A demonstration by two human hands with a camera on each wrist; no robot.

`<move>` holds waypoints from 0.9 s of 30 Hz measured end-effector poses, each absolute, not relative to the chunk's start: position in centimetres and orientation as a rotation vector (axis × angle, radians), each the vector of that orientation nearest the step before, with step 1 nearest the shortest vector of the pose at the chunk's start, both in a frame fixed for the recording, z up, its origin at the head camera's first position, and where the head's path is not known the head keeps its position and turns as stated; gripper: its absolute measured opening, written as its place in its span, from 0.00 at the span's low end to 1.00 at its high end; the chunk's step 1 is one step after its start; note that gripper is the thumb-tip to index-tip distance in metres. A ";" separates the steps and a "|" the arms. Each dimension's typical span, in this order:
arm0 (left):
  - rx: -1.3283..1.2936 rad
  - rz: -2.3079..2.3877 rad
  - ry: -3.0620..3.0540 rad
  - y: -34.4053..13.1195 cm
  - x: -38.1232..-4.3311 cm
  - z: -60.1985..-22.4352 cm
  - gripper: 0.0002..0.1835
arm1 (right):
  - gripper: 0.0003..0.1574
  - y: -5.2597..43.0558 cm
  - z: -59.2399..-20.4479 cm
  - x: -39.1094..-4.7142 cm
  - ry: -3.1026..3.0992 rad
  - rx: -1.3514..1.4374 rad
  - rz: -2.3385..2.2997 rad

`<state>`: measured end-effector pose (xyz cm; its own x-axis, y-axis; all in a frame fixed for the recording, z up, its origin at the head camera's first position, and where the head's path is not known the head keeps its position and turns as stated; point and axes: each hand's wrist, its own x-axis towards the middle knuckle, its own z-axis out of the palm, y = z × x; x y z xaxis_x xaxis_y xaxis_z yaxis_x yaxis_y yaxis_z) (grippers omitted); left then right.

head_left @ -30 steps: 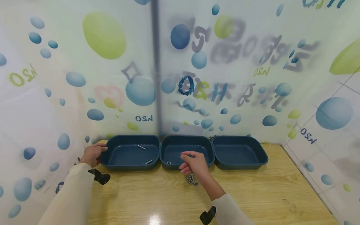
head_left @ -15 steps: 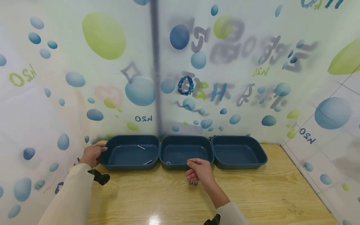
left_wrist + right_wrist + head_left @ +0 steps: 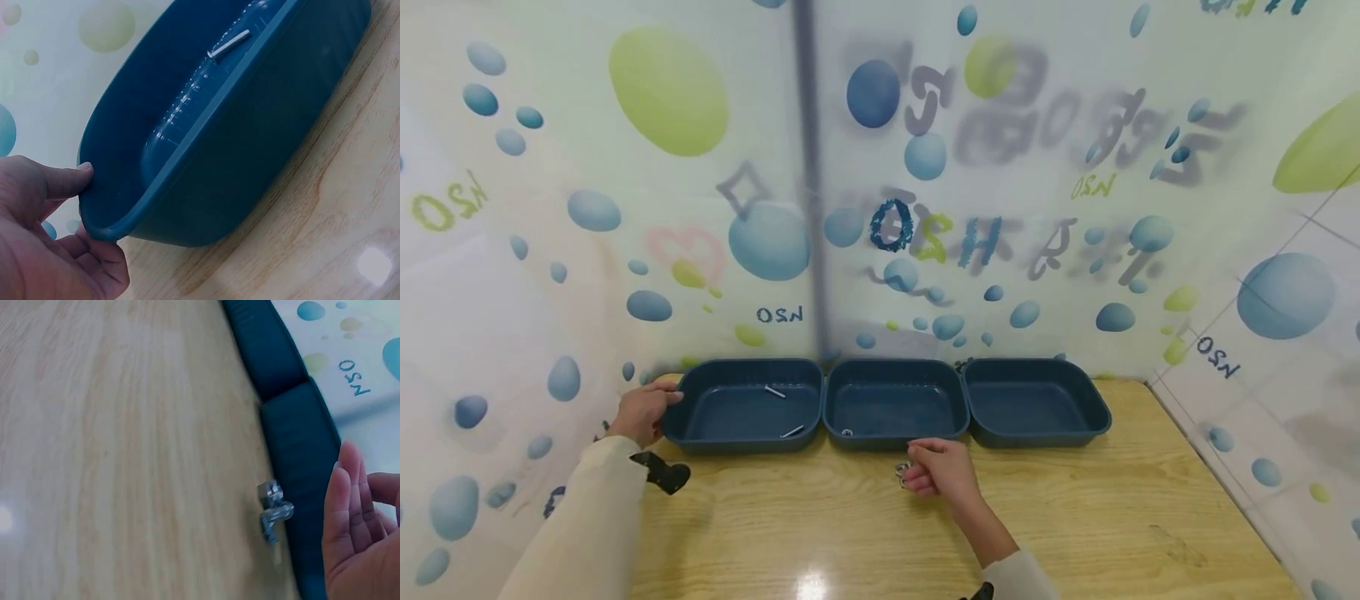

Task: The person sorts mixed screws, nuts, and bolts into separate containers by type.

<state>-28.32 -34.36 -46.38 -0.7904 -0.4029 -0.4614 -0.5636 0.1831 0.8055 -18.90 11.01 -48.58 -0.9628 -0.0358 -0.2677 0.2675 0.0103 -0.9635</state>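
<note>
My left hand (image 3: 643, 414) grips the left end of the left blue plastic tray (image 3: 741, 445); in the left wrist view the thumb lies on the rim and the other fingers curl beneath it. Two screws lie in that tray, one towards the back (image 3: 776, 392) and one by the front wall (image 3: 792, 432). A nut (image 3: 847, 432) sits in the middle tray (image 3: 868, 444). Just in front of that tray, my right hand (image 3: 946, 473) hovers with loosely bent fingers, nothing showing between them. It partly covers a small pile of metal nuts and screws (image 3: 274, 509) on the table.
A third blue tray (image 3: 1037, 437), with nothing in it, completes the row along the back of the wooden table (image 3: 760, 525). Right behind the trays stands a wall covering (image 3: 880, 325) printed with bubbles; another wall borders the table on the right.
My right hand has drawn back from over the middle tray, towards me and slightly right, down to the small metal pile. The left hand keeps its grip on the left tray.
</note>
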 end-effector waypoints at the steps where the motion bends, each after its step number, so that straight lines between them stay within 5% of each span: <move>1: -0.946 1.671 2.300 -34.4 -28.3 -46.4 0.25 | 0.22 11.0 -48.4 -18.7 2.064 0.243 -2.051; 27: -0.892 1.697 2.312 -34.2 -27.5 -45.7 0.23 | 0.18 11.0 -52.6 -20.4 2.148 0.257 -1.855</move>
<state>-27.48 -34.17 -45.65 -0.8148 -0.3773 -0.4402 -0.5330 0.1885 0.8249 -20.40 11.00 -52.58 -0.9417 -0.0541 -0.3320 0.3205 0.1549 -0.9345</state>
